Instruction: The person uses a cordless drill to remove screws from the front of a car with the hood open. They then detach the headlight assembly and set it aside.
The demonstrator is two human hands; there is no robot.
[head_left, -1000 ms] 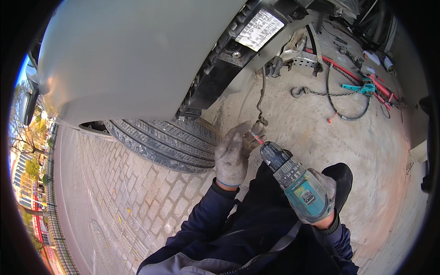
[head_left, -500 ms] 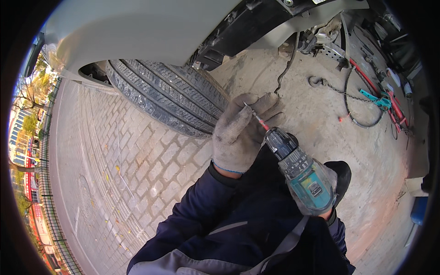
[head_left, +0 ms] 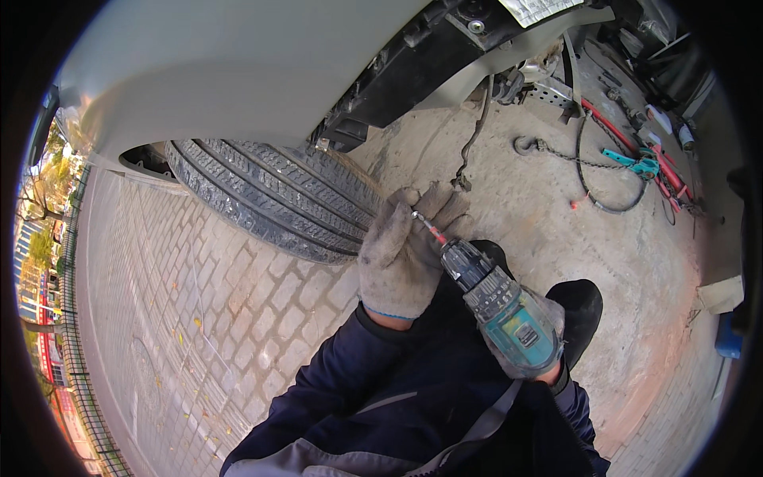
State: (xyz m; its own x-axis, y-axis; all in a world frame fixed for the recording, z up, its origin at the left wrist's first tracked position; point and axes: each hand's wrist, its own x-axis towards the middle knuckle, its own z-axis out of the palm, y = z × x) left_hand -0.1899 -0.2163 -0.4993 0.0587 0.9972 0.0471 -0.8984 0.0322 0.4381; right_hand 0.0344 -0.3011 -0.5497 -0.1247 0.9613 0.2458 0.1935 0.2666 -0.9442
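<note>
My right hand [head_left: 550,322], in a grey work glove, is wrapped round the grip of a teal and black cordless drill [head_left: 520,330]. The drill points up and to the left, with a slim bit [head_left: 431,229] in its chuck that has a red band and a pale tip. Beside that tip my gloved left hand [head_left: 401,266] is turned palm up, its fingers curled in around the bit's end. Whatever lies between those fingers is too small or hidden to make out. A dusty car tyre [head_left: 278,199] stands just beyond the left hand.
Above hangs a grey car body panel [head_left: 230,67] with a black plastic bracket [head_left: 413,67] along its edge. A dark cable [head_left: 477,135] dangles to the concrete. To the right lie a chain hook [head_left: 526,145], a black hose [head_left: 586,163] and a red bar tool [head_left: 608,127].
The view has shifted a little. The drill and both hands sit slightly lower and further left in it. The left fingers have shifted around the bit's tip, and the drill stays in the right hand.
</note>
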